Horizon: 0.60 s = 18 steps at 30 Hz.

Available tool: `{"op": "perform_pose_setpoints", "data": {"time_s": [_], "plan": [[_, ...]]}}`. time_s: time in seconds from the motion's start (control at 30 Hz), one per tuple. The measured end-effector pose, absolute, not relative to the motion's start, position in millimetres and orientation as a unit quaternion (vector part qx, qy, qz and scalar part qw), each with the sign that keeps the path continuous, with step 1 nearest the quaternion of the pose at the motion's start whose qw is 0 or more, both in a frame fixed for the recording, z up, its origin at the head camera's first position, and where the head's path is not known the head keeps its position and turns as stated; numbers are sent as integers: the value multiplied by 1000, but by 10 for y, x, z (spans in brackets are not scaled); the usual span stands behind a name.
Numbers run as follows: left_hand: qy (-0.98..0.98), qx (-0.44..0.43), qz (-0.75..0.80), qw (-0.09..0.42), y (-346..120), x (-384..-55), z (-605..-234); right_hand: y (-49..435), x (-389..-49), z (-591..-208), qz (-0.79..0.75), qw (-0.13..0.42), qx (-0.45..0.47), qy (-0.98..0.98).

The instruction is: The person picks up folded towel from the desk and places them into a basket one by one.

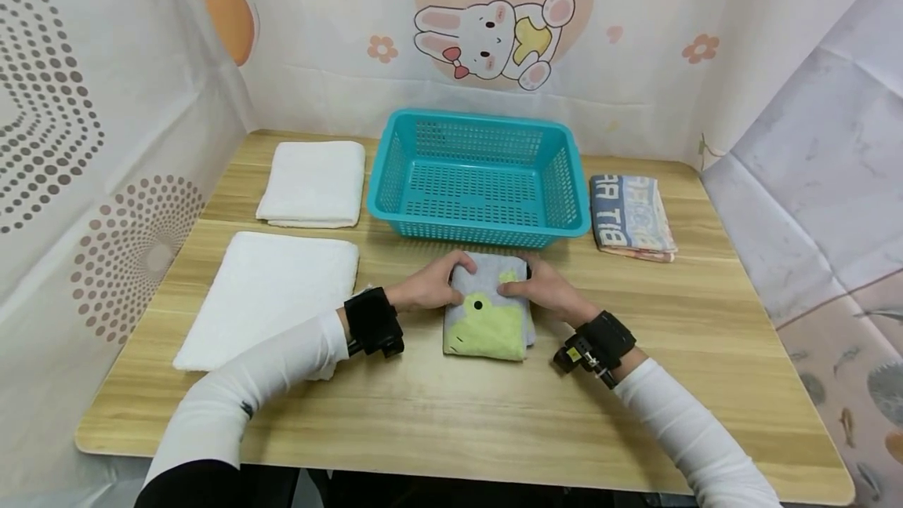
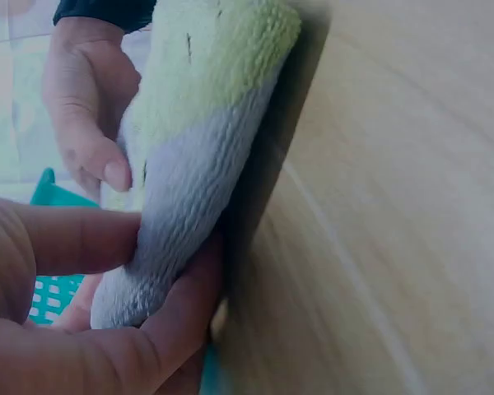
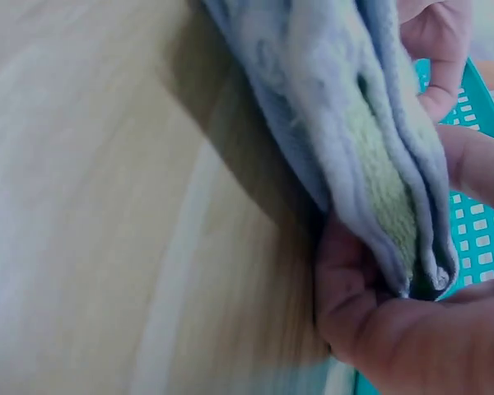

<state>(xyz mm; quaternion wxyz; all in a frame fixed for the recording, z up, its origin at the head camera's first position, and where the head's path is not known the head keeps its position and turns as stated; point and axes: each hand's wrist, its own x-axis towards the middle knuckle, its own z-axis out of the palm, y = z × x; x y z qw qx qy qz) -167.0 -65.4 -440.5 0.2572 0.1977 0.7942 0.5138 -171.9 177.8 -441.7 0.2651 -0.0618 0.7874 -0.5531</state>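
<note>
A folded grey towel (image 1: pixel 490 312) with a yellow-green animal patch lies in front of the basket, between my two hands. My left hand (image 1: pixel 432 282) grips its left far side, thumb on top and fingers curled beneath, as the left wrist view shows. On the opposite side my right hand (image 1: pixel 546 288) pinches the towel's far right part, its thumb over the upper face. Several stacked layers of the towel (image 3: pixel 379 164) show along the edge in the right wrist view. The part of the towel nearest my body appears close to the tabletop; whether it touches cannot be told.
A turquoise plastic basket (image 1: pixel 480 232) stands behind the towel. Two folded white towels, a smaller one (image 1: pixel 313 183) and a larger one (image 1: pixel 271 296), lie on the left. To the right is a folded blue-and-cream patterned cloth (image 1: pixel 631 216). Curtains (image 1: pixel 317 92) hang around the wooden table (image 1: pixel 437 437).
</note>
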Motion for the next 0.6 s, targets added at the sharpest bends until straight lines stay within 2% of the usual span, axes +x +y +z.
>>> {"op": "perform_pose_setpoints", "data": {"time_s": [0.2,0.43,0.6], "plan": [[775,181,534,286,-665,-1689,-4417,1773,-1715,-4415,-553,270,-48,787],[762,210,508,343,-696,-1748,-4436,1795,-1669,-4438,-534,266,-59,800],[757,247,487,358,-734,-1795,-4441,1800,-1662,-4448,-549,271,-69,788]]}}
